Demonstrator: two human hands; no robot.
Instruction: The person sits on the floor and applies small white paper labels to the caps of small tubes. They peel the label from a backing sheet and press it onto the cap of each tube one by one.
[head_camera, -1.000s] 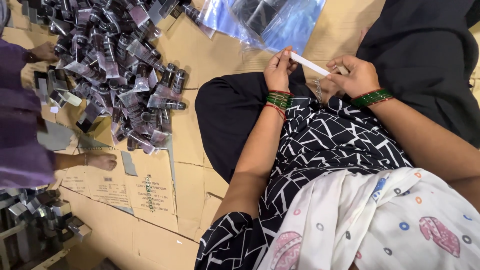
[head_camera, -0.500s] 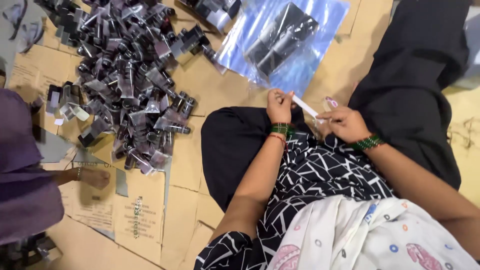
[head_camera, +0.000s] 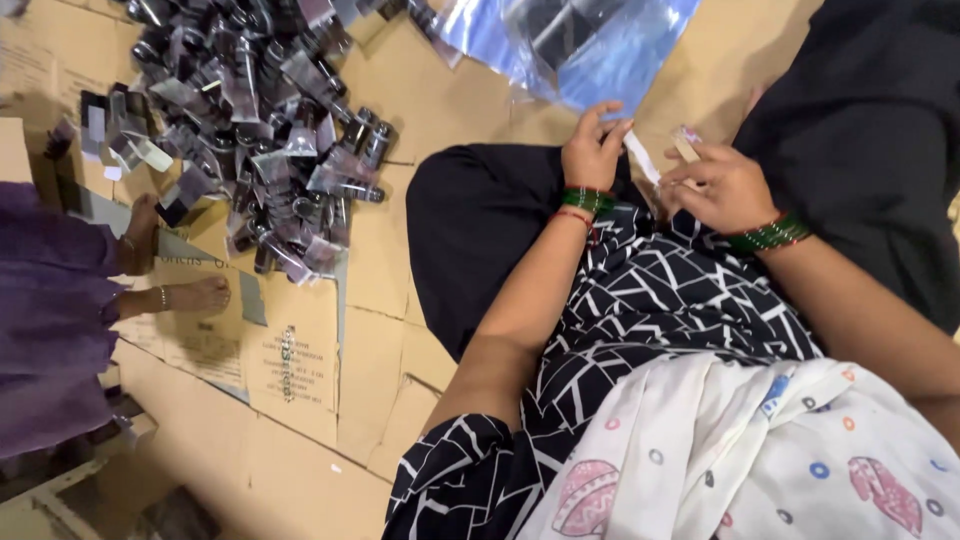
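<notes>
**Strip drawn in short, both hands closed at the lap**

Pinches a thin white strip (head_camera: 640, 157) with the left hand (head_camera: 595, 150), thumb and forefinger pressed together on its upper end, the other fingers curled. Grips with the right hand (head_camera: 725, 185) a small tan piece (head_camera: 686, 143) at the fingertips, just beside the lower end of the strip; cannot tell whether the two touch. Shows less of the strip than a second ago, when it ran long and straight from hand to hand. Brings the hands nearer together than before, over the black-clothed lap, green bangles (head_camera: 588, 199) on both wrists.

Looks like handling at close quarters now rather than stretching out: strip gathered in, fingertips of both hands almost meeting. Means no break in the work in hand, with nothing put down and nothing new picked up.

Leaves the pile of dark tubes (head_camera: 260, 130) well apart on the cardboard floor (head_camera: 300, 370), untouched by either hand. Keeps the blue plastic bag (head_camera: 590, 50) just beyond the fingers. Owes the shift of pile and bag across the view to a turn of the head, not to any move of theirs. Shows another person's bare feet (head_camera: 195, 297) near the pile's edge, plainer than before.
</notes>
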